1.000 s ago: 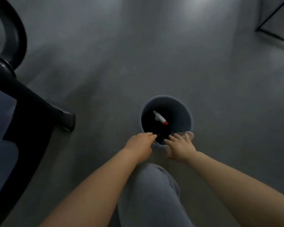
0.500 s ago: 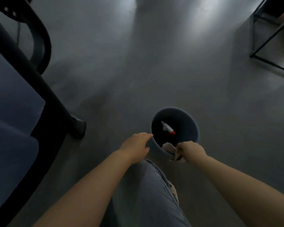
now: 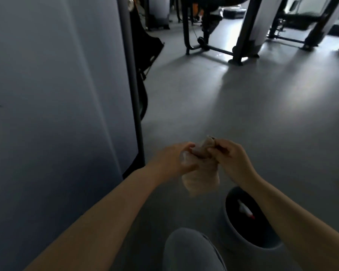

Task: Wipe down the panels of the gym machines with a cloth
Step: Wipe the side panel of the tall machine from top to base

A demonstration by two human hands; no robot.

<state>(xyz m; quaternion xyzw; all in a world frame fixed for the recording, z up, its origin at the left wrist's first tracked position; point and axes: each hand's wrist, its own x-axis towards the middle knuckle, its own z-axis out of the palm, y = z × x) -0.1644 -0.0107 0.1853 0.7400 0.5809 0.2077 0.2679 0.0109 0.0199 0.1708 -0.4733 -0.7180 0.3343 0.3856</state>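
We count 2 hands, 1 cloth, 1 bucket, 1 spray bottle, 1 big panel, plus approx. 2 machine frames at the back.

Left hand [image 3: 176,159] has fingers curled round the left part of the cloth [image 3: 201,175]; right hand [image 3: 228,155] pinches its top edge w/ thumb and fingers. So both hands grip the same cloth, held up in the air between them, above the floor [image 3: 262,118] and just left of and above the bucket. Cloth is pale beige, soft, bunched at the top, lower part hanging loose in a crumpled fold; weave looks slightly ribbed but it's blurred.

Bucket [image 3: 231,233] is round, grey, smooth plastic-looking wall, dark inside, standing on the floor under the right forearm. Inside it 1 spray bottle [image 3: 245,210], white w/ a red tip, lying tilted.

Panel [image 3: 57,94] fills the left side: flat, smooth, grey-blue, matte, w/ a dark upright post along its right edge. Near the left hand but not touching it.

Floor is grey, smooth, w/ light patches. Machine frames [image 3: 241,42] at the back are dark tube metal, well apart from us. One knee in grey jeans [image 3: 192,251] at bottom centre.
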